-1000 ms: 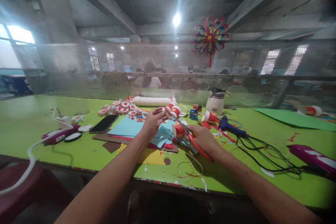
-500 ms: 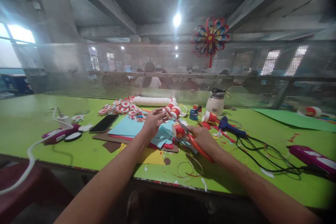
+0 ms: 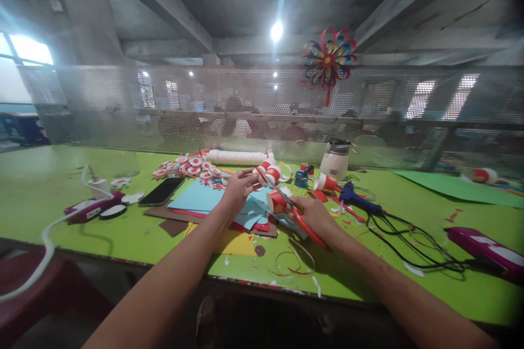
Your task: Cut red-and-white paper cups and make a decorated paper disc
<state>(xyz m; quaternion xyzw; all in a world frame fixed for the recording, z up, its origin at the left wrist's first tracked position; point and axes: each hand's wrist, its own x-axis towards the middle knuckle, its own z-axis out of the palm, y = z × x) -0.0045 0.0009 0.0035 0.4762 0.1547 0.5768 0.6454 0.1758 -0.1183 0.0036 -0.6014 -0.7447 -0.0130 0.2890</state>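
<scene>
My left hand point(image 3: 239, 191) has its fingers closed on a red-and-white paper cup piece point(image 3: 268, 174), held a little above the table. Scissors with orange-red handles point(image 3: 306, 226) are gripped in my right hand point(image 3: 314, 215); their blades point up and left toward that piece. Whether the blades touch it I cannot tell. Just below the blades lies a red paper cup point(image 3: 277, 202) with a yellow mark. Light blue paper sheets point(image 3: 196, 197) lie under and beside my left hand, over red, brown and yellow ones.
Behind my hands lie a pile of red-and-white discs point(image 3: 195, 164) and a white roll point(image 3: 237, 157). A phone point(image 3: 162, 192) is at the left. On the right are a blue glue gun point(image 3: 360, 199) with black cable, a jar point(image 3: 334, 161) and a purple power strip point(image 3: 483, 251).
Almost nothing differs. The view has shifted very slightly; both hands keep their hold on the cup piece and the scissors.
</scene>
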